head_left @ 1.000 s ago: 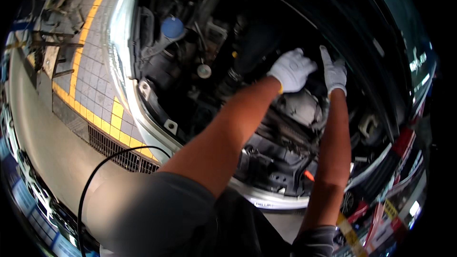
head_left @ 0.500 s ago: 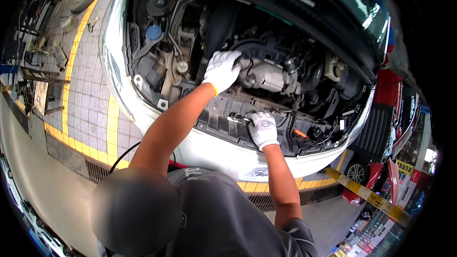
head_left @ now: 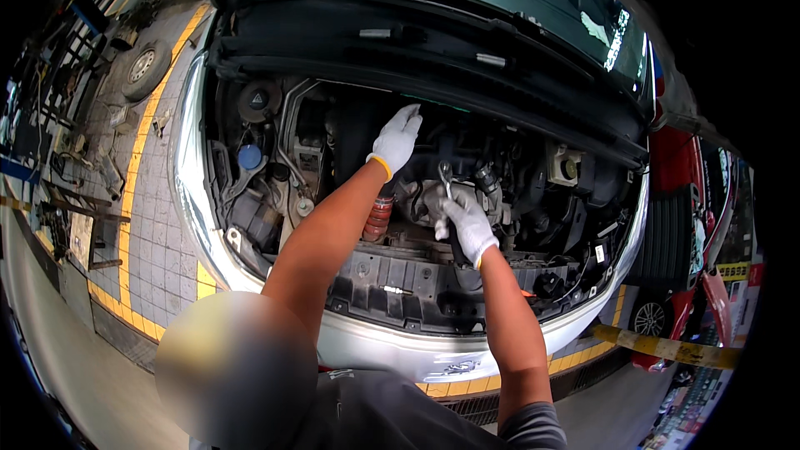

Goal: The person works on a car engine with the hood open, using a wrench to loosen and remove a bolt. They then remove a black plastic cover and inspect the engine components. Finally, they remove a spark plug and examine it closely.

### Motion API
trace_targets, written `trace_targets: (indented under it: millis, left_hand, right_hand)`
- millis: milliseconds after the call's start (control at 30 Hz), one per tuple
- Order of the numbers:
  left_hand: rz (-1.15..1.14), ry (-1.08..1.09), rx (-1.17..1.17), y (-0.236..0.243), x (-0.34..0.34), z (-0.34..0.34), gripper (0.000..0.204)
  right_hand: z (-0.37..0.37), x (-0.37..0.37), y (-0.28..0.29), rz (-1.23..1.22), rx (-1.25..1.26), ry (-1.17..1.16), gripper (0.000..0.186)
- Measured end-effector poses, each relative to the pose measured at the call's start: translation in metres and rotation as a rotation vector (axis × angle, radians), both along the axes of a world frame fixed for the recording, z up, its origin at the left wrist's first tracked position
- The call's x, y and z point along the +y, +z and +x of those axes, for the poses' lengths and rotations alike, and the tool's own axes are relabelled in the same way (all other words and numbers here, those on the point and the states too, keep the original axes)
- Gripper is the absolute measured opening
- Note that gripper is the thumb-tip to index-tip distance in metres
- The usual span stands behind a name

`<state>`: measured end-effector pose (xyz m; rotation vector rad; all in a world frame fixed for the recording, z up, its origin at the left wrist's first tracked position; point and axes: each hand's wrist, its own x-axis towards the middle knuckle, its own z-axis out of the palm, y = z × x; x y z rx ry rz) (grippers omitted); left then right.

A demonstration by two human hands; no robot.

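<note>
Over the middle of an open engine bay, my right hand [head_left: 468,221] in a white glove is closed around a ratchet wrench [head_left: 446,177], its shiny round head pointing away from me above the engine. My left hand [head_left: 397,142], also gloved in white, reaches farther back with its fingers stretched out and nothing visible in it. Under the right hand lies a greyish metal engine part [head_left: 421,204], partly covered by the glove. A reddish ribbed hose [head_left: 379,217] shows just below my left wrist. What the left fingertips touch, if anything, is too dark to tell.
The black front panel [head_left: 375,271] runs along the near edge, with a small shiny piece [head_left: 397,290] on it. A blue cap [head_left: 249,157] sits at the left. The raised hood's dark edge [head_left: 433,58] crosses the far side. A loose wheel [head_left: 147,71] lies on the left floor.
My right hand has left the front panel and moved forward over the engine, now holding the ratchet wrench. The left hand has straightened its fingers and shifted deeper. The view has tilted.
</note>
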<state>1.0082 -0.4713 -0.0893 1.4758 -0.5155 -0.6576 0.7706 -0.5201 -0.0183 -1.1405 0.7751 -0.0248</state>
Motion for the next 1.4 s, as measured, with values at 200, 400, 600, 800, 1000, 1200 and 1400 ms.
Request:
trace_targets:
  millis: [200, 400, 600, 800, 1000, 1200, 1400]
  left_hand:
    - [0.485, -0.119, -1.291, -0.061, -0.075, 0.044, 0.036]
    - [0.41, -0.268, -0.991, -0.052, -0.086, 0.035, 0.028]
    - [0.247, 0.051, -1.072, -0.107, -0.111, 0.03, 0.03]
    - [0.011, 0.06, -0.489, -0.15, -0.153, 0.035, 0.027]
    - [-0.774, -0.021, 1.183, -0.116, -0.191, 0.023, 0.021]
    - [-0.744, 0.063, 1.46, -0.09, -0.194, 0.022, 0.023]
    - [-0.84, 0.088, 1.589, -0.102, -0.191, 0.029, 0.018]
  right_hand:
    - [0.103, -0.079, -0.036, 0.167, -0.132, -0.236, 0.021]
    - [0.12, -0.117, -0.044, -0.046, 0.043, -0.036, 0.025]
    - [0.14, -0.11, -0.002, -0.663, 0.481, 0.386, 0.052]
    - [0.117, -0.137, -0.07, -1.469, 0.38, 0.505, 0.055]
    - [0.098, -0.092, -0.08, -1.195, 0.33, 0.241, 0.066]
    - [0.087, -0.105, -0.082, -1.526, 0.613, 0.252, 0.053]
    - [0.1, -0.104, -0.077, -1.54, 0.671, 0.33, 0.055]
